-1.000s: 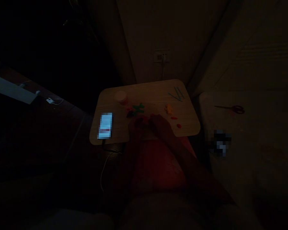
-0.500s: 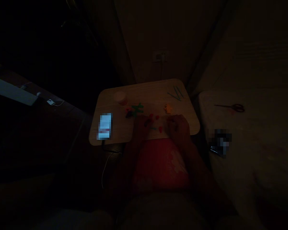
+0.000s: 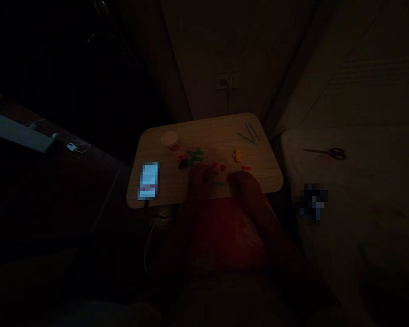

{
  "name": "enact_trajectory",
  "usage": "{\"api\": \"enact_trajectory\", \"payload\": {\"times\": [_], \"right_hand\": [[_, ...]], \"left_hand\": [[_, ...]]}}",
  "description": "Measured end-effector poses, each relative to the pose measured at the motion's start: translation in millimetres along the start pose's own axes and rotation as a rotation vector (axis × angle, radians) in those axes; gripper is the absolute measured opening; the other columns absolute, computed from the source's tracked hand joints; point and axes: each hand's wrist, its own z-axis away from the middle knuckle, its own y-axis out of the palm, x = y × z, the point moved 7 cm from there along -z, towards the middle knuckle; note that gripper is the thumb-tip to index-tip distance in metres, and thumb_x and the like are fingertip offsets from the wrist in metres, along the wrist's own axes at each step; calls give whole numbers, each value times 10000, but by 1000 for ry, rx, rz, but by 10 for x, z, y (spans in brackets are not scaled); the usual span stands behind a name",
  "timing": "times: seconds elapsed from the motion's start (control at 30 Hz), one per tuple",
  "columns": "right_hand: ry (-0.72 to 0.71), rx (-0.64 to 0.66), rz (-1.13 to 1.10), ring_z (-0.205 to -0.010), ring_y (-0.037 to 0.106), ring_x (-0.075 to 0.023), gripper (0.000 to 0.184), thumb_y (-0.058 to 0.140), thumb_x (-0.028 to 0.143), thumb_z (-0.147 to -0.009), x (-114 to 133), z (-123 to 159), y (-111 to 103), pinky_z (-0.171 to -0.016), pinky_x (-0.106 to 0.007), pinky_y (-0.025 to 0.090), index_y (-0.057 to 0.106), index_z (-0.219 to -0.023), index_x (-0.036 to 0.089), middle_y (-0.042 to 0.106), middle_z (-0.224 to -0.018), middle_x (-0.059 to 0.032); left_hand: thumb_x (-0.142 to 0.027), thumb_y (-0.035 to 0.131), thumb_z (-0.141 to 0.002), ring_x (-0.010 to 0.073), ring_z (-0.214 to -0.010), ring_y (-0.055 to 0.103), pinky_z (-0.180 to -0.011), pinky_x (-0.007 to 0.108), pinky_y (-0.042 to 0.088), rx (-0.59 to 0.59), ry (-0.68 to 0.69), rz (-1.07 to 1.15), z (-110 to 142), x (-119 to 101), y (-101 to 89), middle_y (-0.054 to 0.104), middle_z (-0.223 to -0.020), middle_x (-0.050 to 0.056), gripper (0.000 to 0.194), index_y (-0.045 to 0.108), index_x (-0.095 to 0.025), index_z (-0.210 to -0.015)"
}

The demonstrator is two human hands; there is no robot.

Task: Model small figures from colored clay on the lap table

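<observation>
The scene is very dark. On the small wooden table (image 3: 150,150), my left hand (image 3: 200,178) rests with curled fingers; what they hold, if anything, is too dark to tell. Small red clay pieces (image 3: 223,167) lie by its fingertips, and a thin pale green stick (image 3: 219,183) is between the hands. My right hand (image 3: 245,185) is closed, its fingertips together over the spot of a red piece, largely hidden. A red clay strip (image 3: 245,168) lies just beyond it. Farther off is a yellow-orange clay piece (image 3: 237,155); green clay strips (image 3: 194,155) lie beyond my left hand.
A lidded tub (image 3: 170,138) stands at the back left, near pink and dark lumps (image 3: 183,163). A lit phone (image 3: 149,180) lies left, its cable hanging down. Thin green sticks (image 3: 248,134) are at the back right. Scissors (image 3: 327,152) lie on the pale surface at right.
My hands were together, then parted as my right hand went right; it has since come back left onto a red piece. The red strip shows again. My left hand has hardly moved lately.
</observation>
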Motion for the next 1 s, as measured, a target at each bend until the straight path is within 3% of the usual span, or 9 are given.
{"api": "enact_trajectory", "payload": {"times": [0.17,0.33,0.47,0.63,0.77,1.0], "right_hand": [[-63,-85,-108,-1015,656,-300,253,513,293,-1011,16,-71,-87,-935,-464,528,736,-1066,187,744,-1046,-157],[-98,-124,-264,-1033,689,-273,247,517,264,-986,100,-90,-135,-950,-455,542,729,-1103,214,764,-1086,-128],[12,-107,-488,-984,727,-238,210,569,314,-975,103,-55,-58,-901,-404,569,705,-1111,230,779,-1112,-103],[161,-131,-688,-930,731,-228,213,669,401,-905,33,-39,36,-844,-374,578,694,-1038,236,788,-1019,-76],[218,-68,-774,-869,719,-218,186,680,411,-881,22,-64,112,-803,-355,570,739,-923,240,788,-938,-53],[358,-98,-955,-729,662,-184,191,792,394,-748,-68,-59,202,-693,-314,529,740,-842,236,758,-827,-26]], "left_hand": [[-232,640,-937,261,-1034,635,-991,414,480,-43,64,25,7,-133,-92,701,-1007,83,77,702,-202,-972],[-301,635,-967,247,-1057,649,-983,408,510,4,102,129,41,-255,-95,728,-1067,81,155,726,-223,-1064],[-378,654,-970,243,-1042,687,-957,407,545,57,74,277,72,-313,-55,756,-1078,76,195,766,-251,-1068],[-384,703,-945,216,-925,709,-881,383,568,9,49,369,81,-321,-93,770,-976,58,165,789,-246,-972],[-405,739,-917,215,-923,711,-869,381,572,-8,33,435,88,-323,-110,774,-959,52,166,792,-253,-954],[-445,743,-905,211,-918,713,-891,379,566,4,-28,530,107,-324,-80,764,-927,52,227,782,-233,-833]]}}
